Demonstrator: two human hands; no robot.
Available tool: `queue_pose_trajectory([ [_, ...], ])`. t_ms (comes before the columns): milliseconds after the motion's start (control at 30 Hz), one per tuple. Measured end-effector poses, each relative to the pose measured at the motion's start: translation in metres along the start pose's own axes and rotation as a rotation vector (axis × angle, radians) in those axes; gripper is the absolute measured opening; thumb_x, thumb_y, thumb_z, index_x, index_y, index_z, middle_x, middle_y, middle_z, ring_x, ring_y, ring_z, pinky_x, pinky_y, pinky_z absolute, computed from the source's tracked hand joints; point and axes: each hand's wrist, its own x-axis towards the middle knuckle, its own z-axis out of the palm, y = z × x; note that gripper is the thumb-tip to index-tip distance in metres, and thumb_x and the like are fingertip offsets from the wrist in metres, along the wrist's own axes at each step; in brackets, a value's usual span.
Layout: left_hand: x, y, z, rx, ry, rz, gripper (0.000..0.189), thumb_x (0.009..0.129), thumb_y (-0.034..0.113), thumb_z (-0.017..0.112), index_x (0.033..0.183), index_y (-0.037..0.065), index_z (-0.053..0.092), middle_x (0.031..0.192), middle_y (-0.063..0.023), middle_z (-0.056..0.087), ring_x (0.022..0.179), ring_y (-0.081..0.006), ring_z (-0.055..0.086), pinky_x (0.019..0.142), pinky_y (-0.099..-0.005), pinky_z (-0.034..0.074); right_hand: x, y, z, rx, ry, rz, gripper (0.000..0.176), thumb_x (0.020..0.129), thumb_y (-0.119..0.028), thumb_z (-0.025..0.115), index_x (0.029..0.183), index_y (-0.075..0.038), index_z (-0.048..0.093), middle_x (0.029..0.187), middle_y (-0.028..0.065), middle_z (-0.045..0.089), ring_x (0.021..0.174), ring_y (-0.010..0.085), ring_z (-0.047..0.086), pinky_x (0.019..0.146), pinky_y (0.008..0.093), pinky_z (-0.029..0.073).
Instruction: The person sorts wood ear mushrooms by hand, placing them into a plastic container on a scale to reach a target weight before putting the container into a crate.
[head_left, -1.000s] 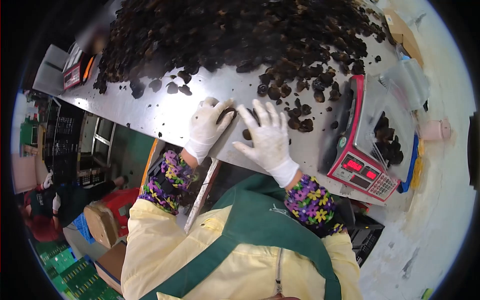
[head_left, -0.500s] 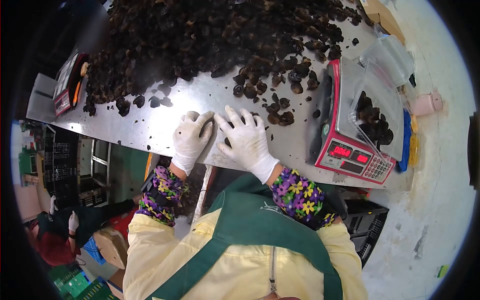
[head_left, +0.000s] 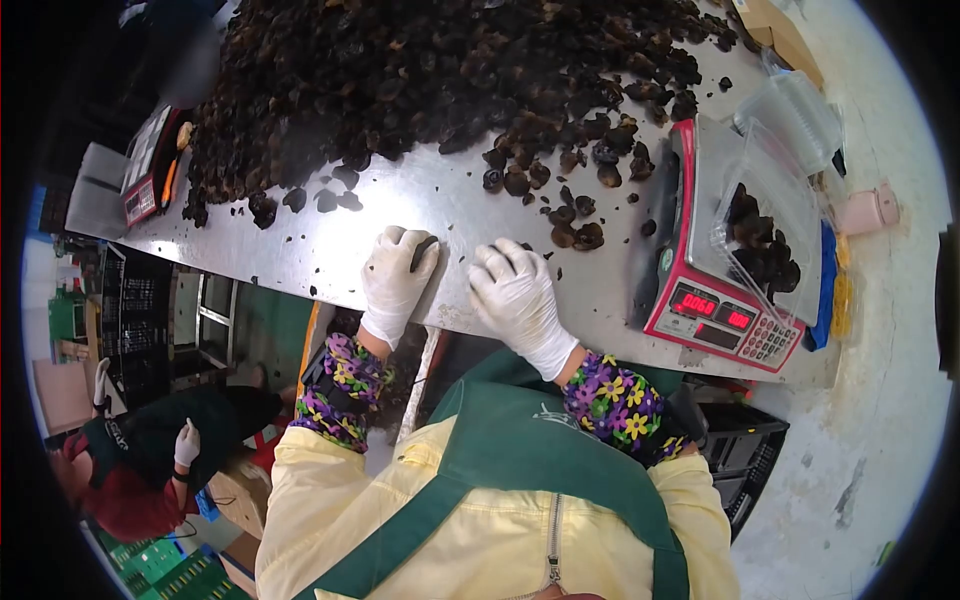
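Note:
My left hand (head_left: pixel 399 280), in a white glove, is over the metal table (head_left: pixel 340 240) near its front edge. Its fingers are curled around a dark dried piece (head_left: pixel 424 251), which shows between thumb and fingers. To its right is my right hand (head_left: pixel 517 302), also gloved, its fingers bent and close together. A bit of something dark shows at its fingertips, too small to name. The hands are apart. Beyond them lies a large heap of dark dried pieces (head_left: pixel 400 80), with several loose ones (head_left: pixel 577 232) to the right of my right hand.
At right a red scale (head_left: pixel 725 325) with a lit display carries a clear plastic box (head_left: pixel 765 185) holding dark pieces. Stacked clear trays (head_left: pixel 795 120) and a pink container (head_left: pixel 868 210) are beyond. Another scale (head_left: pixel 141 201) stands at left. A co-worker (head_left: pixel 150 450) is at lower left.
My hands have moved apart, and the fingers of my right hand have drawn in from a spread position. The camera view has shifted slightly. The co-worker's arms have moved.

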Motion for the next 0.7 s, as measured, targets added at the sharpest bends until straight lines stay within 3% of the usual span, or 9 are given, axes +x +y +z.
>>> queue_pose_trajectory([
  [100,0.0,0.001,-0.001,-0.009,0.007,-0.015,0.016,0.086,0.023,0.074,0.096,0.013,0.07,0.092,-0.0102,0.064,0.086,-0.0318,0.064,0.073,-0.0423,0.053,0.007,0.012,-0.003,-0.066,0.117,0.048,0.024,0.075,-0.017,0.076,0.097,-0.013,0.065,0.114,0.0044,0.062,0.107,0.026,0.057,0.08,0.0414,0.051],
  [267,0.003,0.006,-0.002,-0.138,0.099,-0.005,0.013,0.085,0.015,0.074,0.097,0.009,0.07,0.091,-0.0147,0.065,0.08,-0.0349,0.064,0.071,-0.0424,0.053,0.018,0.027,-0.003,0.013,0.146,0.025,0.015,0.079,-0.016,0.07,0.089,-0.012,0.059,0.093,0.0055,0.057,0.089,0.0254,0.058,0.075,0.0364,0.052],
  [333,0.013,0.02,-0.004,-0.253,0.172,0.026,0.01,0.088,0.011,0.072,0.096,0.006,0.069,0.089,-0.0111,0.065,0.075,-0.0249,0.064,0.069,-0.0358,0.052,0.027,0.032,-0.022,0.07,0.21,0.011,0.018,0.079,-0.015,0.071,0.091,-0.01,0.059,0.09,0.0071,0.056,0.089,0.0275,0.059,0.076,0.0371,0.053],
  [400,0.029,0.052,-0.007,-0.66,0.151,-0.21,0.006,0.093,0.009,0.07,0.094,0.004,0.067,0.083,-0.0025,0.064,0.07,-0.0111,0.057,0.065,-0.0268,0.047,0.034,0.036,-0.054,0.13,0.312,0.062,0.02,0.079,-0.014,0.073,0.093,-0.01,0.06,0.09,0.0082,0.057,0.091,0.0288,0.059,0.078,0.0379,0.052],
  [433,0.041,0.073,-0.015,-0.815,0.089,-0.31,0.007,0.096,0.009,0.068,0.093,0.003,0.067,0.08,0.0038,0.06,0.07,-0.004,0.049,0.063,-0.0209,0.042,0.036,0.036,-0.079,0.208,0.378,0.161,0.019,0.078,-0.006,0.074,0.094,-0.011,0.064,0.093,0.0077,0.063,0.089,0.0303,0.062,0.078,0.0403,0.052],
  [533,0.078,0.145,-0.039,-0.973,-0.083,-0.365,0.01,0.096,0.012,0.066,0.094,0.002,0.067,0.077,0.0037,0.06,0.067,-0.0048,0.05,0.061,-0.021,0.043,0.03,0.058,-0.152,0.192,0.548,0.268,0.015,0.082,-0.001,0.073,0.094,-0.009,0.068,0.092,0.0064,0.066,0.085,0.023,0.066,0.076,0.0334,0.053],
  [600,0.095,0.194,-0.036,-1.081,-0.145,-0.286,0.014,0.097,0.017,0.064,0.102,0.005,0.071,0.081,0.0035,0.062,0.068,-0.0031,0.052,0.06,-0.0194,0.039,0.017,0.078,-0.191,0.174,0.653,0.365,0.014,0.082,-0.003,0.072,0.094,-0.008,0.066,0.091,0.0084,0.065,0.087,0.0273,0.064,0.077,0.0355,0.051],
  [667,0.107,0.243,-0.031,-1.087,-0.181,-0.117,0.017,0.095,0.017,0.066,0.103,0.003,0.071,0.084,0.0,0.064,0.075,-0.0055,0.055,0.064,-0.0223,0.044,-0.002,0.098,-0.218,0.172,0.711,0.552,0.014,0.086,-0.001,0.073,0.098,-0.007,0.068,0.088,0.006,0.065,0.081,0.0169,0.065,0.072,0.0308,0.052],
  [700,0.112,0.262,-0.013,-1.147,-0.128,0.043,0.019,0.094,0.017,0.067,0.104,0.001,0.069,0.085,-0.0035,0.065,0.08,-0.0103,0.06,0.071,-0.0255,0.048,-0.009,0.105,-0.231,0.431,0.717,0.696,0.013,0.087,-0.002,0.073,0.098,-0.005,0.067,0.09,0.007,0.065,0.081,0.0148,0.064,0.072,0.03,0.052],
])
